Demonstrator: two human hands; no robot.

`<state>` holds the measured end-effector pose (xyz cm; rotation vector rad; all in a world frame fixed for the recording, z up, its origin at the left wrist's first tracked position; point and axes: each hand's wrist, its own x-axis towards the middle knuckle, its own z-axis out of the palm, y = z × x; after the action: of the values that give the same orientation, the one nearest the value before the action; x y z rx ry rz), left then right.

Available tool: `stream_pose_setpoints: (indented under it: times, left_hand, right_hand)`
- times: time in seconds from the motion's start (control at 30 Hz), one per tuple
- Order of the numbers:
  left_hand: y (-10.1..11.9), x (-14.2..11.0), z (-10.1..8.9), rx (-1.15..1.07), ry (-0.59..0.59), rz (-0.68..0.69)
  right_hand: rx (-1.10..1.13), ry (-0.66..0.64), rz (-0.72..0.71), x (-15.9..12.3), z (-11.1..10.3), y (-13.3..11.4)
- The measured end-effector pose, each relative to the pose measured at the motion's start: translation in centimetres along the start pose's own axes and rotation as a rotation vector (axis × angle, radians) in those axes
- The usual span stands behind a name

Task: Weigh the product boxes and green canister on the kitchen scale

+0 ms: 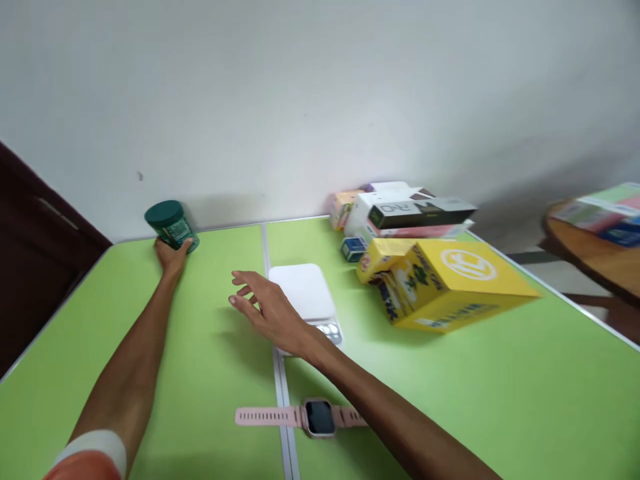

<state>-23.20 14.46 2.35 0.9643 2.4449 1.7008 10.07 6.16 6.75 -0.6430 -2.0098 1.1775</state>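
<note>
At the far left of the green table, my left hand is wrapped round the lower part of a dark green jar with a green lid. The jar is close to the wall. My right hand hovers near the middle, fingers apart and holding nothing. Just behind and beside it lies a white kitchen scale, partly hidden by the hand and wrist. Below my right forearm a smartwatch with a pink strap lies flat, one strap end covered by the arm.
On the right stands a large yellow box beside a smaller yellow box. Behind them several cartons are stacked near the wall, with a small blue box in front. A brown side table holds more packages.
</note>
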Motion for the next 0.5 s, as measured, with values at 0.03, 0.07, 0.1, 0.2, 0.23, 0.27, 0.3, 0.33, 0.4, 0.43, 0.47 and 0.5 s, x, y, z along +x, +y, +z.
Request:
stream_pose_setpoints:
  times: [0.03,0.07,0.1,0.2,0.23,0.27,0.3,0.33,0.4,0.43,0.47,0.5]
  left_hand:
    - [0.3,-0.3,-0.1,0.023,0.011,-0.017]
    - [0.7,-0.8,-0.3,0.044,0.019,-0.023]
    - [1.2,-1.6,-0.4,0.059,0.017,-0.009]
    - [4.0,-5.9,-1.0,0.056,-0.082,0.173]
    - [5.4,-7.9,-1.3,0.041,-0.142,0.256]
    - [6.8,-10.1,-1.5,0.013,-0.206,0.324]
    - [8.4,-12.5,-1.7,-0.025,-0.271,0.378]
    - [10.0,-15.1,-1.8,-0.064,-0.335,0.427]
    - [13.0,-20.4,-1.5,-0.147,-0.465,0.508]
    - [14.3,-23.0,-1.1,-0.187,-0.539,0.534]
    - [15.4,-25.5,-0.5,-0.223,-0.626,0.552]
    - [16.4,-27.9,0.3,-0.253,-0.72,0.564]
  right_hand:
    - [-0.011,0.043,-0.013,-1.4,-0.6,-0.1]
    - [-0.024,0.092,-0.03,-2.9,-1.1,-0.2]
    - [-0.039,0.146,-0.047,-4.5,-1.6,-0.2]
    - [-0.104,0.36,-0.078,-9.6,-3.5,-0.1]
    - [-0.136,0.454,-0.065,-11.4,-4.2,0.0]
    - [-0.174,0.562,-0.036,-13.0,-5.2,0.1]
    - [-0.221,0.683,0.001,-14.6,-6.3,0.4]
    - [-0.275,0.814,0.047,-16.0,-7.5,0.7]
    - [-0.374,1.091,0.145,-18.2,-10.2,1.9]
    - [-0.399,1.216,0.186,-18.9,-11.6,2.6]
    - [-0.404,1.311,0.218,-19.3,-12.9,3.5]
    - [-0.39,1.367,0.243,-19.5,-14.2,4.4]
